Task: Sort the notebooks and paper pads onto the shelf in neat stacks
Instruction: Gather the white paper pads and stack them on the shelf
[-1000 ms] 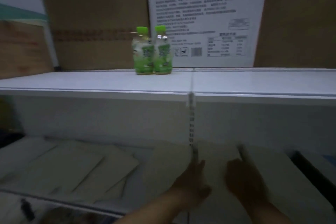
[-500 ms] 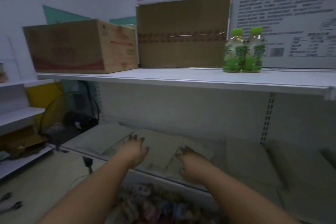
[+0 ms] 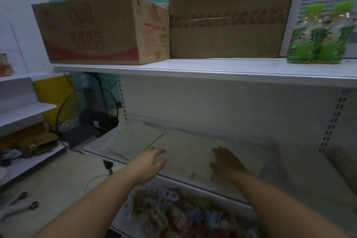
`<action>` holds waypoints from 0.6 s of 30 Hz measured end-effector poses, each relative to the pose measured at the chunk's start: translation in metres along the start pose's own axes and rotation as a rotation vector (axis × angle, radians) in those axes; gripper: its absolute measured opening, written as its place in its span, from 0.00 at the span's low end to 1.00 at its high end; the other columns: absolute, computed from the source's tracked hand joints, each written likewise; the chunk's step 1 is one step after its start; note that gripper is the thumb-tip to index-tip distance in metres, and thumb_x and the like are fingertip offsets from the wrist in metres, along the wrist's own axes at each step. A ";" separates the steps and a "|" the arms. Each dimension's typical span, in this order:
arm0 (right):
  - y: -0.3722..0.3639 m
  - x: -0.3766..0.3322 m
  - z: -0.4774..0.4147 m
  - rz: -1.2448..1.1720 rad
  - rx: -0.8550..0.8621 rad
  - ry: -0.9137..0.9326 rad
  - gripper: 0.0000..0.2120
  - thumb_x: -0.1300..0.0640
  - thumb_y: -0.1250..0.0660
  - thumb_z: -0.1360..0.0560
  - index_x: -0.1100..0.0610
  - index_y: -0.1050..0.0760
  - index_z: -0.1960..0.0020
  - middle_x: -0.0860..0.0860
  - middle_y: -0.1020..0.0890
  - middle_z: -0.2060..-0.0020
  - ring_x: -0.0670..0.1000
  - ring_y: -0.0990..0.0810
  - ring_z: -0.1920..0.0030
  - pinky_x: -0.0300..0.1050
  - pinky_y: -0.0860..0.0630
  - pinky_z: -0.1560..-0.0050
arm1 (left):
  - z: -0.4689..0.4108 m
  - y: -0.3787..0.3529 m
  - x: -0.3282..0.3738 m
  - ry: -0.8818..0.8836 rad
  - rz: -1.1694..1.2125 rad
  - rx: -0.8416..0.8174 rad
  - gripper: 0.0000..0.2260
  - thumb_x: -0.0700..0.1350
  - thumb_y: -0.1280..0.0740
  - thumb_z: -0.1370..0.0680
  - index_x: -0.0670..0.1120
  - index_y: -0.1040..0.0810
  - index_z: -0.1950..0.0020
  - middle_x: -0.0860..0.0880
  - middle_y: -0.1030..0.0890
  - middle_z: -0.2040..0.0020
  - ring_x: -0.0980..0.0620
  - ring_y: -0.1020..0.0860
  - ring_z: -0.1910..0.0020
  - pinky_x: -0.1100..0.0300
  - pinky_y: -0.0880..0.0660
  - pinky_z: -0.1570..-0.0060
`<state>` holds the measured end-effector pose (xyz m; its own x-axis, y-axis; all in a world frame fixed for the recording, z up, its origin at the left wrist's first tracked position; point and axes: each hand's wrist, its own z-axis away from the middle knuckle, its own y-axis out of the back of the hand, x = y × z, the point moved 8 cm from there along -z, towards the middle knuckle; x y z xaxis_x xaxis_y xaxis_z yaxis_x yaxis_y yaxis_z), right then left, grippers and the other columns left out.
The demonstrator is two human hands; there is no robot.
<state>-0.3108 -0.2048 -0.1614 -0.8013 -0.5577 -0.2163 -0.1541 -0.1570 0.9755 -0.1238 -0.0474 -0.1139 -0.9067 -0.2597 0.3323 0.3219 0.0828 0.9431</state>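
Left hand [image 3: 149, 162], right hand [image 3: 225, 162] spread, empty, over paper pads [image 3: 185, 150]; printed box [image 3: 92, 31], green bottles [image 3: 316, 44] on upper shelf [image 3: 193, 69]

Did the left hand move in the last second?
Yes. The left hand went left: it was at the slotted upright under the green bottles, and is now well left of it.

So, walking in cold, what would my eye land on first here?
Probably the two bright green bottles at the right end of the upper shelf, next to a red-printed cardboard box and a plain brown box. Below, the left hand and right hand reach, open, over pale paper pads lying flat on the dim lower shelf. A black fan stands at the left.
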 end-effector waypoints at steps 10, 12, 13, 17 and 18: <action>0.015 0.020 -0.085 -0.403 0.032 -0.038 0.29 0.56 0.23 0.34 0.59 0.28 0.36 0.57 0.26 0.37 0.53 0.25 0.39 0.40 0.29 0.45 | -0.075 0.008 -0.019 0.046 -0.035 -0.050 0.17 0.52 0.42 0.19 0.54 0.32 0.29 0.52 0.35 0.26 0.50 0.31 0.31 0.61 0.34 0.35; 0.019 0.012 -0.096 -0.710 -0.016 -0.003 0.17 0.67 0.24 0.35 0.56 0.24 0.49 0.59 0.22 0.46 0.54 0.21 0.54 0.37 0.26 0.61 | -0.090 0.021 -0.019 0.044 -0.040 0.009 0.19 0.52 0.41 0.19 0.55 0.34 0.28 0.53 0.36 0.26 0.51 0.34 0.30 0.63 0.37 0.34; 0.022 0.003 -0.100 -0.869 -0.062 0.025 0.15 0.69 0.25 0.35 0.55 0.25 0.54 0.59 0.22 0.49 0.54 0.22 0.60 0.35 0.27 0.68 | -0.096 0.028 -0.018 0.034 -0.024 0.040 0.20 0.52 0.41 0.19 0.55 0.36 0.27 0.53 0.37 0.25 0.52 0.36 0.28 0.63 0.39 0.33; 0.041 -0.042 -0.115 -1.172 -0.189 0.151 0.15 0.61 0.26 0.42 0.56 0.22 0.56 0.55 0.19 0.59 0.53 0.20 0.60 0.42 0.24 0.63 | -0.116 0.051 -0.025 0.015 0.032 0.005 0.32 0.55 0.33 0.24 0.56 0.44 0.24 0.54 0.42 0.24 0.52 0.44 0.25 0.58 0.49 0.27; 0.045 -0.057 -0.119 -1.194 -0.208 0.193 0.15 0.61 0.27 0.43 0.57 0.22 0.56 0.55 0.19 0.60 0.54 0.20 0.59 0.44 0.24 0.61 | -0.118 0.053 -0.035 0.057 0.020 -0.067 0.34 0.56 0.31 0.26 0.56 0.44 0.24 0.54 0.39 0.25 0.51 0.40 0.26 0.57 0.44 0.27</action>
<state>-0.2032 -0.2766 -0.1094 -0.1193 -0.0833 -0.9894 -0.6234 -0.7693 0.1399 -0.0430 -0.1479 -0.0765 -0.8836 -0.3129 0.3484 0.3592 0.0247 0.9329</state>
